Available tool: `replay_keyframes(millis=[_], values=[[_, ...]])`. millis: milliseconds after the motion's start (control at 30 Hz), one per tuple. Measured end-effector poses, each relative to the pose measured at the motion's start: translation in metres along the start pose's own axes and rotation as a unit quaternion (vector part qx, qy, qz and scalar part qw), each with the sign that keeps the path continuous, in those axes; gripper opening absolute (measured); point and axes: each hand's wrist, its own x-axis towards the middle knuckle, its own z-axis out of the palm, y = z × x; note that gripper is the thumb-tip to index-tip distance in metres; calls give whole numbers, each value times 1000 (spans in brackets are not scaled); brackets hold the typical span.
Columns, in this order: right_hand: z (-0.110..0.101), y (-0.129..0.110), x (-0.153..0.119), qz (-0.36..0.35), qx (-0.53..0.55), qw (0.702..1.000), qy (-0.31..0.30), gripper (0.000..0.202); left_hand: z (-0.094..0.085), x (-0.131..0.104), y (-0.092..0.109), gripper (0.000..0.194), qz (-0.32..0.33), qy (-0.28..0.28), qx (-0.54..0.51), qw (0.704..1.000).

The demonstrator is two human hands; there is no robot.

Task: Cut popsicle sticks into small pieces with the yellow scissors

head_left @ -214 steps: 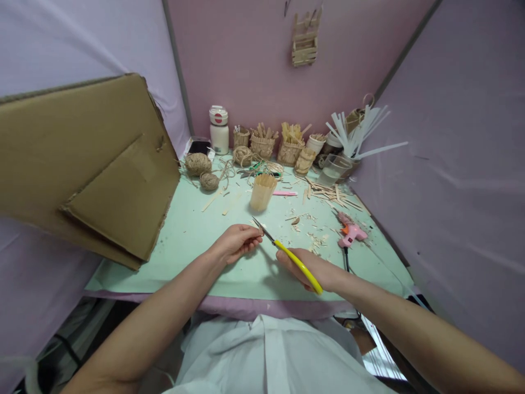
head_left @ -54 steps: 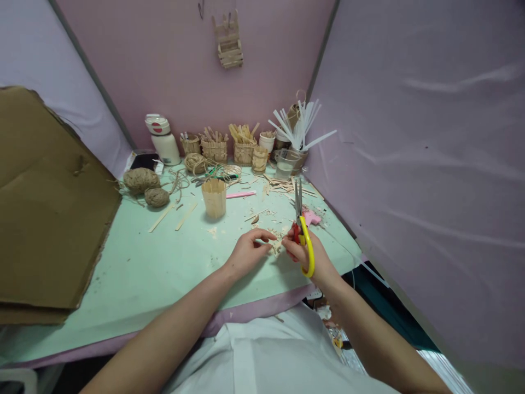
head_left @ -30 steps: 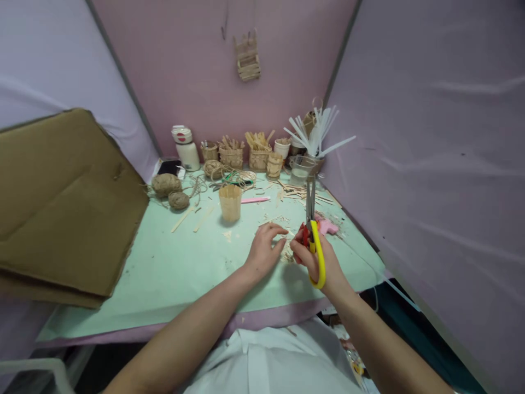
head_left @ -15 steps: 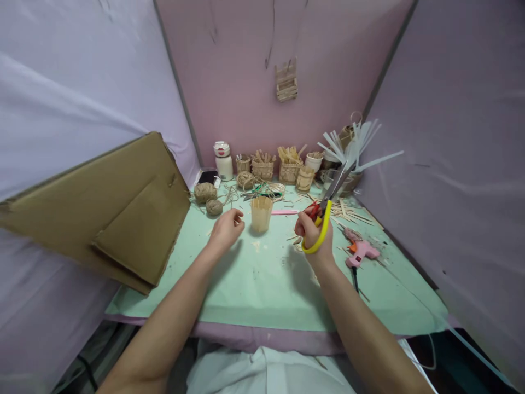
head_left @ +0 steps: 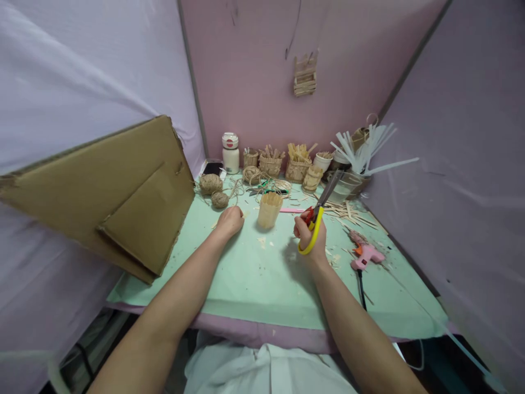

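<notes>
Yellow and red handled scissors (head_left: 320, 212) are in my right hand (head_left: 312, 238), their blades pointing up and away to the right. My left hand (head_left: 231, 221) is low over the cloth with its fingers curled together; a small pale piece shows beside the fingertips, but what they grip is not clear. Between my hands stands a pale wooden cup (head_left: 269, 210) with a jagged rim, and neither hand touches it. Small pale scraps (head_left: 262, 242) lie in front of the cup.
Twine balls (head_left: 211, 184), a white jar (head_left: 230, 156) and stick-filled baskets (head_left: 298, 168) line the back. A pink glue gun (head_left: 366, 255) and loose sticks (head_left: 355, 212) are at right. Cardboard (head_left: 135, 202) leans at left. Glue sticks (head_left: 365, 150) fan out at back right.
My left hand has lowered and its fingers have closed. The view has shifted, and the scissors in my right hand have moved slightly left and down relative to the background.
</notes>
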Motion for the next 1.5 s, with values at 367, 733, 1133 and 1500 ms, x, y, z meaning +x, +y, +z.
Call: replay_keyframes(millis=[367, 733, 1133, 1500], values=[[-3, 15, 0, -11, -1, 1000, -9, 24, -35, -7, -6, 17, 2, 0, -270, 963], [-4, 22, -3, -4, -16, 999, -46, 25, -53, -19, 8, 27, -88, -45, -551, 828], [-5, 0, -15, 23, -48, 996, -64, 31, -24, -57, 56, 35, -18, -235, -607, 759], [-41, -39, -27, 84, -159, 982, -54, 37, 17, -87, 99, 10, 122, -277, -480, 823]])
